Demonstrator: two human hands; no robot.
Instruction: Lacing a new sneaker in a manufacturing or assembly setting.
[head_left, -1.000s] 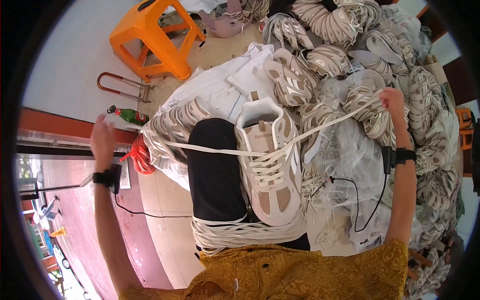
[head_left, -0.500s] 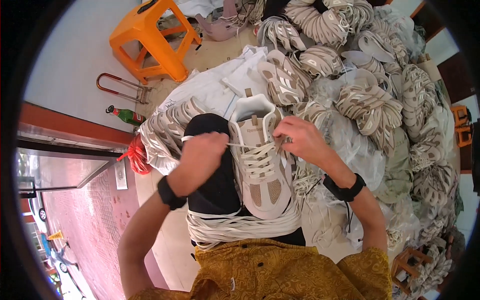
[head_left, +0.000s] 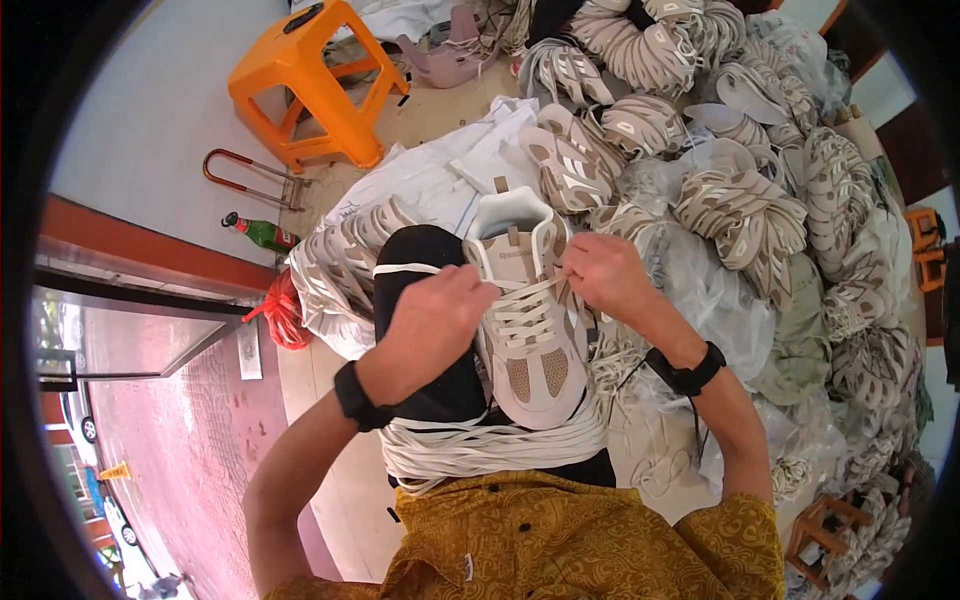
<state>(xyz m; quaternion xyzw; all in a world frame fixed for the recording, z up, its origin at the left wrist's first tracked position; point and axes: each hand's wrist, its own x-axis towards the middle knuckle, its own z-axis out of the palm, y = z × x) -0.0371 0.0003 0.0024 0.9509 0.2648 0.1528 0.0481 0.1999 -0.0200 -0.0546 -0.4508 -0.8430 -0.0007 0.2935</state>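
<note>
Shoe (head_left: 546, 374): beige and white, sitting on the right thigh, toe toward the body, collar facing away, sole not visible from above. Should be light. Mesh toe and padded collar look soft, overlays a bit stiffer, so it probably flexes if squeezed and could skid on the trouser fabric. Nothing fragile that I can see. Best hold is likely the collar sides or the eyelet edges; the tongue looks too floppy to steer by. Flat cream lace (head_left: 524, 316) crosses the throat in rows: limp, light, likely to twist, so take it near the tip for threading or close to the eyelet for tension. Right hand (head_left: 610, 275) is at the upper eyelets on its side, grip pinching the lace between thumb and finger. Left hand (head_left: 437, 318) sits over the other edge with fingers curled; can't tell if its grip has lace in it (tips turned away). Left knee (head_left: 420, 248) is beside the shoe, black fabric, a white strand across it. Lace bundle (head_left: 490, 452) lies over the lap just below the toe. Further out: strung uppers (head_left: 335, 262) and white sack (head_left: 425, 172) ahead, clear plastic (head_left: 712, 318) and a big pile of uppers (head_left: 745, 212) on the right.
</note>
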